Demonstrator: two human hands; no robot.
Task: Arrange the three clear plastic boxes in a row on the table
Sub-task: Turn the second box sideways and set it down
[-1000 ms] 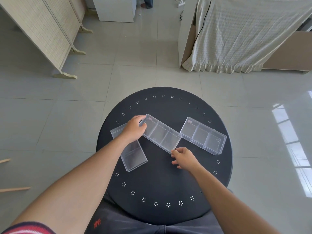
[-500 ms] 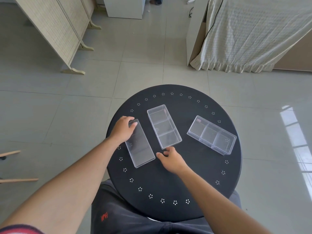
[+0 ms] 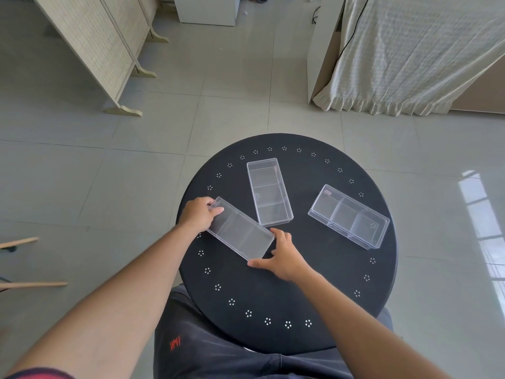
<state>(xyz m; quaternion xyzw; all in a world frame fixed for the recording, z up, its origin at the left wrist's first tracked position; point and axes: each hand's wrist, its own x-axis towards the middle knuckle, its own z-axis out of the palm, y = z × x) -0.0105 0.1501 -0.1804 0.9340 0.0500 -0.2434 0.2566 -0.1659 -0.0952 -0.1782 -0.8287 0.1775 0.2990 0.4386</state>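
Three clear plastic boxes with inner dividers lie on a round black table (image 3: 287,285). The left box (image 3: 240,231) is turned diagonally, its far end up-left and its near end down-right. My left hand (image 3: 198,214) grips its far end and my right hand (image 3: 281,255) grips its near end. The middle box (image 3: 269,191) lies lengthwise, pointing away from me, just beyond the right hand. The right box (image 3: 348,216) lies at an angle near the table's right side, untouched.
The table edge carries a ring of small white flower marks. Tiled floor surrounds it. A woven folding screen (image 3: 109,42) stands at the far left, and a cloth-draped cabinet (image 3: 410,50) at the far right. Wooden sticks (image 3: 32,283) lie on the floor at left.
My right hand left the middle box and took the near end of the left box. The left box has turned from nearly lengthwise to diagonal. The middle box now lies straighter and farther away.
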